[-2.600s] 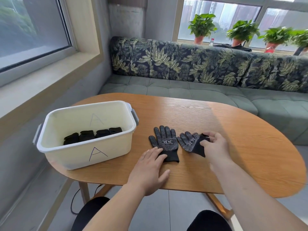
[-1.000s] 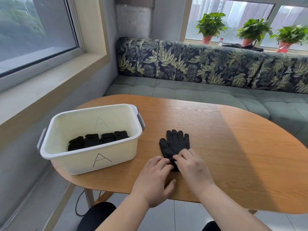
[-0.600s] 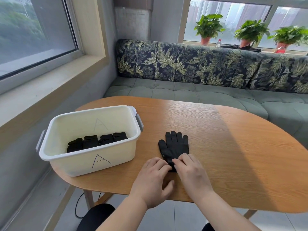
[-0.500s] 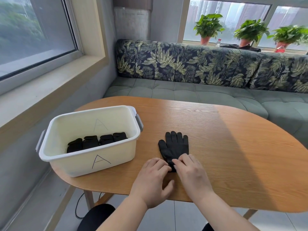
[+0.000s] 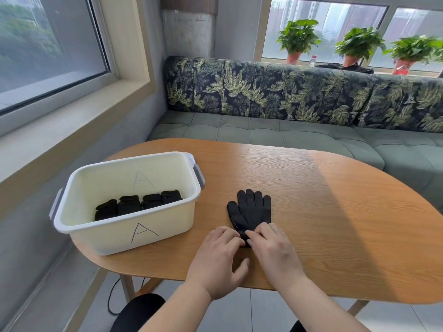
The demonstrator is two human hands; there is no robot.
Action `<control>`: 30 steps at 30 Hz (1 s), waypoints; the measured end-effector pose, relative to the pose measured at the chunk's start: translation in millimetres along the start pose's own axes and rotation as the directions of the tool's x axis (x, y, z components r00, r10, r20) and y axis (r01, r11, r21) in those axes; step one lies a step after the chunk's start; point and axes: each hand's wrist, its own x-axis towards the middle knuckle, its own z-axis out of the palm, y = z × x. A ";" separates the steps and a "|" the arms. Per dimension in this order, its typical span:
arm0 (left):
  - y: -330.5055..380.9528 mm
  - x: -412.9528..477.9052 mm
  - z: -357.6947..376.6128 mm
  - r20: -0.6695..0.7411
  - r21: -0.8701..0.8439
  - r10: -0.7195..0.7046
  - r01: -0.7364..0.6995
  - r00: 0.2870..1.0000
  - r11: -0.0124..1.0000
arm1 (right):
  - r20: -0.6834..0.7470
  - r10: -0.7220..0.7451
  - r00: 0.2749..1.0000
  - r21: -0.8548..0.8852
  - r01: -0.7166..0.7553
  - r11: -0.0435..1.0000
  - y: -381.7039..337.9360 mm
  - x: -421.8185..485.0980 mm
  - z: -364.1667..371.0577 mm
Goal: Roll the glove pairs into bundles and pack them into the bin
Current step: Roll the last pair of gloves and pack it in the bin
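Black knitted glove pair, stacked flat by the wooden worktop's near edge, long axis running from cuff (nearest) to fingertips (farthest), straight ahead of both hands; left hand and right hand, equally close, curl fingertips onto the cuff, apparently pinching it.

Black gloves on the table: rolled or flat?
Flat: the black knitted gloves lie fingers straight; left hand and right hand pinch the cuff.

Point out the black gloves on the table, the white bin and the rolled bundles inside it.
black gloves point(image 5: 251, 210): head view, back of the palm.
white bin point(image 5: 105, 239): head view, front wall left of the A.
rolled bundles point(image 5: 129, 204): head view, second bundle from left.
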 end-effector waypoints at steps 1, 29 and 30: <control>0.4 0.0 -1.1 -0.001 -0.012 -0.010 0.010 1.000 1.000 | -0.003 0.003 1.000 0.010 -0.003 1.000 0.2 -0.5 0.1; -3.1 4.3 4.6 0.084 0.028 -0.025 0.023 0.996 0.999 | 0.596 0.343 0.726 -0.132 -0.333 0.934 4.8 92.4 8.4; -3.3 4.8 4.1 0.088 0.025 -0.027 0.025 0.996 0.999 | 0.573 0.368 0.732 -0.156 -0.343 0.926 3.3 95.9 10.8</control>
